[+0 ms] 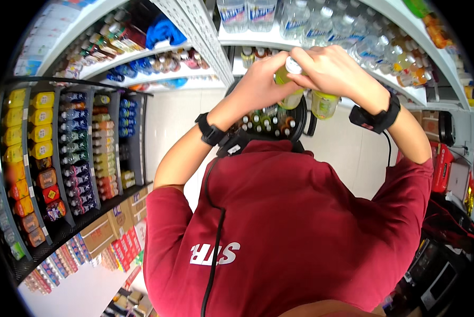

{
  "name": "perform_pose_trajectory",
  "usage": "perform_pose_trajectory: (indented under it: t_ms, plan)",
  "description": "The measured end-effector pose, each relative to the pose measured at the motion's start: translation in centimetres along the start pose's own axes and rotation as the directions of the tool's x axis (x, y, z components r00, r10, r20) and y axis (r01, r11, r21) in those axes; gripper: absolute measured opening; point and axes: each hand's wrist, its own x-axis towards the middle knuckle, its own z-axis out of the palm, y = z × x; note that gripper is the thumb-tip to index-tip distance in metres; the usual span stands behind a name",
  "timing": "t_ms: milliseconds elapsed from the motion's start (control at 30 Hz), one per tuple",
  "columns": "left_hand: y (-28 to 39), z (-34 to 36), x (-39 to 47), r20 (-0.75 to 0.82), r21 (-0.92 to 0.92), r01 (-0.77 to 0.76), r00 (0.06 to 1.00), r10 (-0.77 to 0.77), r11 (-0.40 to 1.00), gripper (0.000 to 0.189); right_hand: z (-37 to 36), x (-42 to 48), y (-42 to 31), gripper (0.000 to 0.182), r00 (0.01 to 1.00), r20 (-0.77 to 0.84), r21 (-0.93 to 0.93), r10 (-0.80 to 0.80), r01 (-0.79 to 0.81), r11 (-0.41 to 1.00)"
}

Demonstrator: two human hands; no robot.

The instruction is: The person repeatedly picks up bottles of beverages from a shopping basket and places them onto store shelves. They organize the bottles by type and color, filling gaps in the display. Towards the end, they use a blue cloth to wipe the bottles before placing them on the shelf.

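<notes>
My left hand [265,79] is wrapped around a yellow-green drink bottle [290,99] with a white cap, held in front of my chest. My right hand [330,71] meets it, its thumb and fingers around the neck and cap. Below the right palm hangs a second yellow-green bottle [325,106], its top hidden by that hand, which appears to grip it. Beneath both hands stands a dark round container [299,119] with several capped bottles [265,123] in it, partly covered by my left forearm and shirt.
White shelving ahead carries clear water bottles [316,25] and, lower down, small bottles [248,55]. A black rack [143,138] of drinks stands left, with cardboard boxes [98,233] below it. A red box [443,166] is at the right. A black cable [215,253] runs down my shirt.
</notes>
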Motion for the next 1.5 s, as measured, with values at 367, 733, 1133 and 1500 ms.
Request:
perform_pose_trajectory:
  t_ms: [367,733,1133,1500]
  plan:
    - [-17.0,9.9,-14.0,-0.203,-0.059,0.400,0.892,-0.404,0.914,0.041,24.5,-4.5,-2.0,0.039,0.919,0.361,0.226,0.161,-0.254,0.941]
    - [-34.4,16.2,-24.8,-0.329,0.022,0.647,0.725,-0.605,0.762,0.039,47.8,-6.1,-3.0,0.036,0.940,0.318,0.294,0.124,-0.222,0.929]
    - [-40.8,15.4,-25.8,-0.411,0.050,0.704,0.660,-0.628,0.708,0.034,55.5,-2.7,-0.7,0.028,0.979,0.194,0.384,-0.066,-0.014,0.923]
    - [-45.2,13.9,-28.2,-0.401,0.173,0.721,0.674,-0.620,0.671,0.038,59.7,-9.0,1.7,0.020,0.750,0.255,0.255,0.610,-0.661,0.706]
